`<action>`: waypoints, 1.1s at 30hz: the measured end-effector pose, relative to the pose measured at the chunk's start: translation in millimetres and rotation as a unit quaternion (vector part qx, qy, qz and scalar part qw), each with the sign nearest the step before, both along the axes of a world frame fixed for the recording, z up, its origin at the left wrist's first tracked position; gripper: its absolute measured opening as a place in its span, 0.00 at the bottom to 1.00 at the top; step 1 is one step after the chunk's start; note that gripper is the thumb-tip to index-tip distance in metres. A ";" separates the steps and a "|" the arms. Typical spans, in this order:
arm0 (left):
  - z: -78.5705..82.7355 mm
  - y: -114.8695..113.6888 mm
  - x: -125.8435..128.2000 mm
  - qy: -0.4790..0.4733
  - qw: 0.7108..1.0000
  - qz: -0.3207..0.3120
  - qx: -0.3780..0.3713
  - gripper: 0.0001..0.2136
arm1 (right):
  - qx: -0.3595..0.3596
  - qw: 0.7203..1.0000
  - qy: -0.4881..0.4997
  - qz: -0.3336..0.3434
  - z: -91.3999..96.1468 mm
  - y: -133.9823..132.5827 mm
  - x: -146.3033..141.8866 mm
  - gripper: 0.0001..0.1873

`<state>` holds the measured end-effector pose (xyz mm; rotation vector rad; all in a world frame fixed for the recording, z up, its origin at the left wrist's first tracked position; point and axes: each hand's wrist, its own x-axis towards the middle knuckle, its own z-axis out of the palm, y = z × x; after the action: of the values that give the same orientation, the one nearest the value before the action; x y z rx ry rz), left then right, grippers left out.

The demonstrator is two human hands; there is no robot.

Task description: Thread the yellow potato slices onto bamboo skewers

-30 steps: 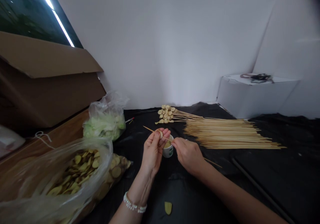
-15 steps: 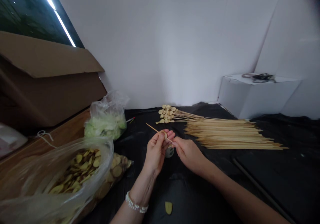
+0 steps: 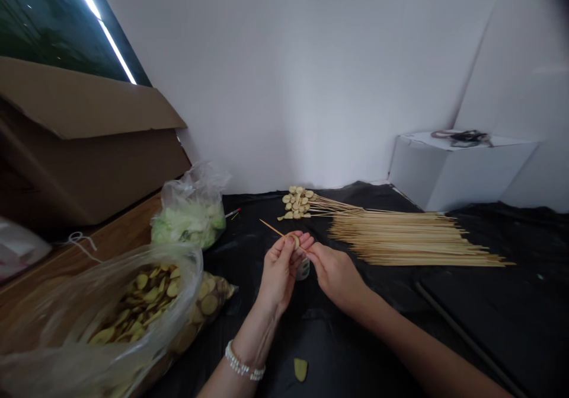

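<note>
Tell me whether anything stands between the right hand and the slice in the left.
Nothing visible does: the right hand grips the skewer close beside the slice in the left hand; the cup shows behind them.

left hand (image 3: 278, 266) pinches a slice (image 3: 296, 242) on a skewer (image 3: 271, 227).

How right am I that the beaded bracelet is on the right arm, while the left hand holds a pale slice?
Not quite: the head view shows the bracelet on the left arm. The left hand does hold a pale slice.
</note>
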<state>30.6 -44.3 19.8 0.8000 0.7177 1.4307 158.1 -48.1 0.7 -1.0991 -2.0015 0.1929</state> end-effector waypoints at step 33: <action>-8.2 16.5 -45.2 0.613 0.778 0.035 0.133 0.12 | -0.238 0.960 0.138 0.045 -2.1 14.5 3.9 0.14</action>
<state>-14.5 -27.8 11.6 2.0007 1.5322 0.9234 162.0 -33.5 -1.4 -1.1936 -1.7937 0.8644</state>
